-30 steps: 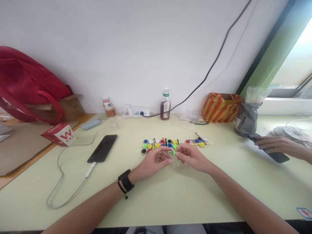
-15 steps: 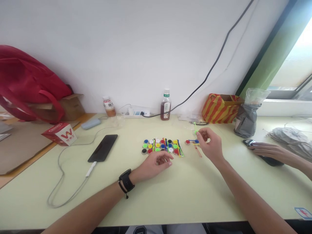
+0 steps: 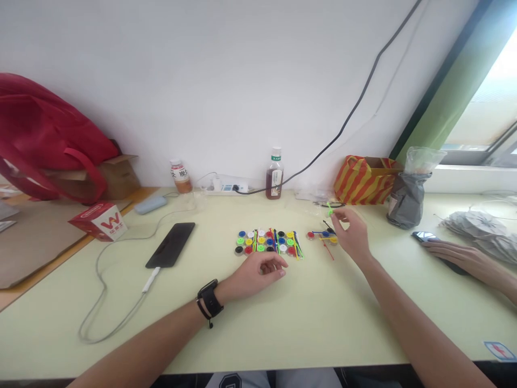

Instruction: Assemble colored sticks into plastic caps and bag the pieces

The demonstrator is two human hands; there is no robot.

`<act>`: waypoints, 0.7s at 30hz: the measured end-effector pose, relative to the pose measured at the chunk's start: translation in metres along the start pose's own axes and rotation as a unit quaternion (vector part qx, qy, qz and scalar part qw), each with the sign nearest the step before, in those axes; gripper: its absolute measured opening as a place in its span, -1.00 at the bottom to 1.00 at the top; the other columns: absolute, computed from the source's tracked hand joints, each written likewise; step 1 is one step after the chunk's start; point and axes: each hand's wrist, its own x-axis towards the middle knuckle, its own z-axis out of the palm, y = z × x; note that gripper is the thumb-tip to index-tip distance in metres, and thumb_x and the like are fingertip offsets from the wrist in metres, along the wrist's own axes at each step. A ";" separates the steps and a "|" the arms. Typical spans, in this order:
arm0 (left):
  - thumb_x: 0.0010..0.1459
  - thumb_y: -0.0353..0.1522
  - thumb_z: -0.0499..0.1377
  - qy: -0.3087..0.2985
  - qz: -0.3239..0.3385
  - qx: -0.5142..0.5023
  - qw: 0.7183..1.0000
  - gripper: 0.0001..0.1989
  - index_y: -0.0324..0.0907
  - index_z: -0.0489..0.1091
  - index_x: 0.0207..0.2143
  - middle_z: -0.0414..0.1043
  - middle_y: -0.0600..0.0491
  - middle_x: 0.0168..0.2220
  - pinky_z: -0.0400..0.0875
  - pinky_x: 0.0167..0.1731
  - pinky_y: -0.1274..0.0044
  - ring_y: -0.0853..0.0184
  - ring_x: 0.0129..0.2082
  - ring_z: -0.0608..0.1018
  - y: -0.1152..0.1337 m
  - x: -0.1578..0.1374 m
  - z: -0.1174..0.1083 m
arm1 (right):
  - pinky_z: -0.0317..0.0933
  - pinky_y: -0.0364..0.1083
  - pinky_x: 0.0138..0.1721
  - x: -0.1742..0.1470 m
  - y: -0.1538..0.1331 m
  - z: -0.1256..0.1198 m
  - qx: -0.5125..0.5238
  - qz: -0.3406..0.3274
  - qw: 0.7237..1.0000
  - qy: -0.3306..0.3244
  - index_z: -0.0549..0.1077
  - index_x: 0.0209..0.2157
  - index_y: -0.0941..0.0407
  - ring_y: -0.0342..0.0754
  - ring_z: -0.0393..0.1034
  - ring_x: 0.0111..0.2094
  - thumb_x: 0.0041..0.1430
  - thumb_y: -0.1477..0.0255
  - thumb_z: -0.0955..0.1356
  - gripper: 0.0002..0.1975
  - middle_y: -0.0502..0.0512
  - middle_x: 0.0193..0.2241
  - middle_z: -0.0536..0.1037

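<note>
Hand [image 3: 351, 235] pinching green piece [image 3: 330, 212], W-marked box [image 3: 98, 221]

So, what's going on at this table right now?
The person's right hand holds a small bright green piece at its fingertips, toward the far side of the table. The left hand is loosely curled, with nothing visible in it, just in front of rows of coloured discs. A smaller, messier group of discs and sticks lies to their right. Another person's hand is at the far right.

Discs [image 3: 270, 242] on tbl [image 3: 291, 328], R of phone [image 3: 170, 246], bottle [image 3: 274, 182] bhnd.
</note>
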 end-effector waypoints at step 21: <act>0.30 -0.19 0.22 -0.024 -0.001 0.048 0.999 -0.74 -0.18 0.54 -0.13 0.53 0.02 -0.30 0.40 -0.31 0.52 0.35 -0.34 0.48 0.000 0.000 -0.001 | 0.08 -0.13 -0.46 -0.001 -0.023 -0.020 -0.151 0.065 0.908 -0.386 0.49 -0.53 0.05 -0.05 0.41 -0.46 0.09 0.37 0.37 -0.85 0.03 -0.51 0.57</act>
